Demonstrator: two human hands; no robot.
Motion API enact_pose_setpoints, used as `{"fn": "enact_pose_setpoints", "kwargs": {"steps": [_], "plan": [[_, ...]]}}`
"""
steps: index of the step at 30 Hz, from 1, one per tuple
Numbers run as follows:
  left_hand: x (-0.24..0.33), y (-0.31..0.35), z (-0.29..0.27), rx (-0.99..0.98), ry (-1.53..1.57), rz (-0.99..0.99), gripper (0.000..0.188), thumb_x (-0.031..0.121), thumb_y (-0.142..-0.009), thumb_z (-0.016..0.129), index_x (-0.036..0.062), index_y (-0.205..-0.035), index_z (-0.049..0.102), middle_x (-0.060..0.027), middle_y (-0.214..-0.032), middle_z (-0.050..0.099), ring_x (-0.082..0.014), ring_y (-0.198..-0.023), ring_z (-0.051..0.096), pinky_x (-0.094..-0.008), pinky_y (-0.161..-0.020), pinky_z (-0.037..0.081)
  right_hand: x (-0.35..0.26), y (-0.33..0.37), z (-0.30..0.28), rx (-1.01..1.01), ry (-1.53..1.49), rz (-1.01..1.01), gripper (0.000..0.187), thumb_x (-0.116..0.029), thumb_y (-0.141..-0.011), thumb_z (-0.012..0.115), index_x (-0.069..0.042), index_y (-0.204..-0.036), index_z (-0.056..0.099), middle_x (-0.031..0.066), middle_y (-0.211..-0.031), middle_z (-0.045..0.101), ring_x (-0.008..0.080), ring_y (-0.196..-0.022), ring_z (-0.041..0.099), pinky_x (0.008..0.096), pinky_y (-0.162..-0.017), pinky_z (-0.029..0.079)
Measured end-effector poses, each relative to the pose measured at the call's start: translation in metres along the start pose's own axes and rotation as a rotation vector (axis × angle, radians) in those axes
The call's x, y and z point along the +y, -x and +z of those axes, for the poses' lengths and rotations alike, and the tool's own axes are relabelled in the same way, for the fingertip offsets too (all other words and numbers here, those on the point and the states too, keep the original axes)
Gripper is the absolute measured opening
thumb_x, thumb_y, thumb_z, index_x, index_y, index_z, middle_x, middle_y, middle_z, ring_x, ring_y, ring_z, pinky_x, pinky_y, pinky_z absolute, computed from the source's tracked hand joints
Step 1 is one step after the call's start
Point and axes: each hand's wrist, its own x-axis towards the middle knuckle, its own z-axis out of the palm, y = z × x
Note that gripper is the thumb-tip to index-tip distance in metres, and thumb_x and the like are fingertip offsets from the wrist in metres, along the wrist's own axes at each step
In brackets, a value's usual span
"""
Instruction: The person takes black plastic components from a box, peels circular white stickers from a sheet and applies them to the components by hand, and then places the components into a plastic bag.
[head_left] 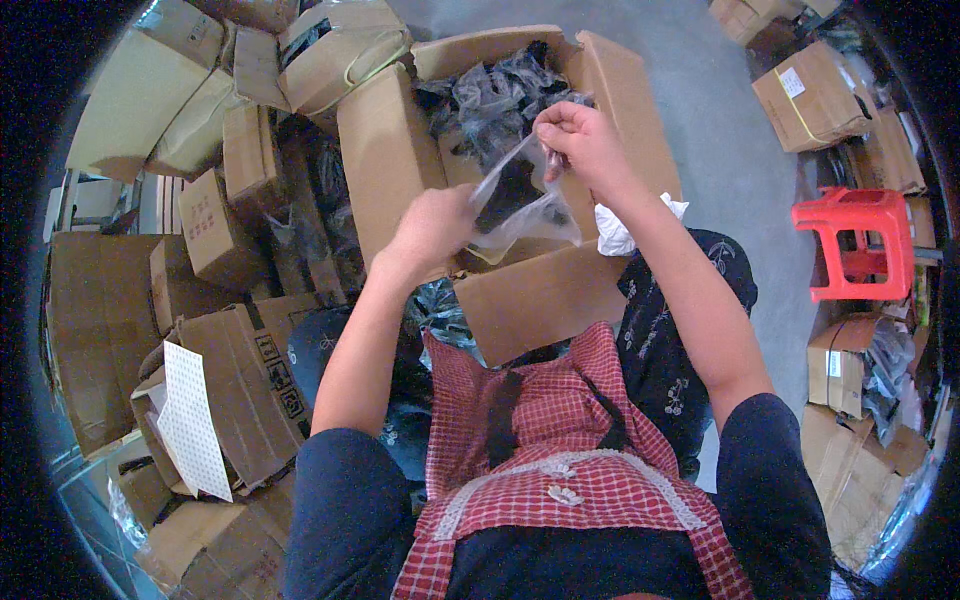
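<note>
Between my two hands a clear plastic bag (pixel 535 225) is stretched over an open cardboard box (pixel 385 160). My right hand (pixel 582 148) is closed in a pinch on the bag's upper right part. On the bag's left edge my left hand (pixel 432 230) is closed, its fingertips smeared by motion. Dark things in clear plastic bags (pixel 500 95) fill the far part of the box. Whether anything lies inside the stretched bag, I cannot tell. A crumpled white piece (pixel 614 232), paper or plastic, rests at the box's near right corner, below my right wrist.
Cardboard boxes (pixel 105 330) are piled along the left, with a dotted white sheet (pixel 196 420) on one. On the right stand a red plastic stool (pixel 855 240) and more boxes (pixel 810 95). Grey floor (pixel 700 150) runs between. The near box flap (pixel 540 310) reaches my lap.
</note>
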Motion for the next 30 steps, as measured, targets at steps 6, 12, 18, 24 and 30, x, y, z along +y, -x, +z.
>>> {"fn": "enact_pose_setpoints", "kwargs": {"steps": [6,12,18,24,30], "plan": [[0.008,0.002,-0.038,0.258,0.687,-0.078,0.025,0.009,-0.087,0.056,0.0051,-0.107,0.070,-0.0101,-0.077,0.068,-0.0184,-0.056,0.060,-0.0320,-0.052,0.049,-0.001,-0.002,-0.004,0.099,-0.044,-0.071,0.015,-0.012,-0.091,0.060,0.002,-0.096,0.063,0.0043,-0.071,0.061,0.0126,-0.056,0.057,0.0279,-0.051,0.051],[-0.008,-0.008,-0.049,0.350,1.100,-0.121,0.020,0.012,-0.087,0.061,0.0040,-0.102,0.072,-0.0005,-0.078,0.067,-0.0082,-0.060,0.055,-0.0248,-0.052,0.046,-0.008,-0.002,-0.001,0.016,-0.116,0.012,0.024,-0.012,-0.088,0.062,-0.001,-0.109,0.062,0.0026,-0.077,0.061,0.0117,-0.057,0.058,0.0258,-0.055,0.051],[0.025,-0.001,-0.039,0.337,0.893,0.073,0.014,0.010,-0.085,0.065,0.0000,-0.092,0.072,-0.0024,-0.074,0.065,-0.0098,-0.067,0.060,-0.0236,-0.062,0.046,-0.016,0.018,0.023,-0.348,-0.054,0.047,0.045,-0.004,-0.086,0.056,-0.007,-0.130,0.056,0.0025,-0.078,0.063,0.0119,-0.065,0.063,0.0285,-0.061,0.057],[0.046,-0.001,-0.040,0.363,0.774,0.240,0.015,0.005,-0.084,0.067,-0.0013,-0.097,0.071,-0.0069,-0.092,0.068,-0.0143,-0.081,0.063,-0.0247,-0.073,0.049,-0.014,0.017,0.026,-0.154,0.292,-0.180,0.022,-0.004,-0.078,0.060,0.002,-0.096,0.071,0.0065,-0.071,0.066,0.0137,-0.061,0.066,0.0268,-0.055,0.053],[0.029,-0.006,-0.048,0.475,1.190,0.214,0.033,0.004,-0.088,0.054,-0.0079,-0.119,0.058,-0.0152,-0.109,0.064,-0.0258,-0.104,0.063,-0.0355,-0.090,0.052,-0.067,0.039,-0.025,-0.054,-0.045,-0.193,0.014,-0.006,-0.082,0.063,0.005,-0.088,0.070,0.0078,-0.067,0.066,0.0158,-0.052,0.066,0.0272,-0.050,0.055]]}}
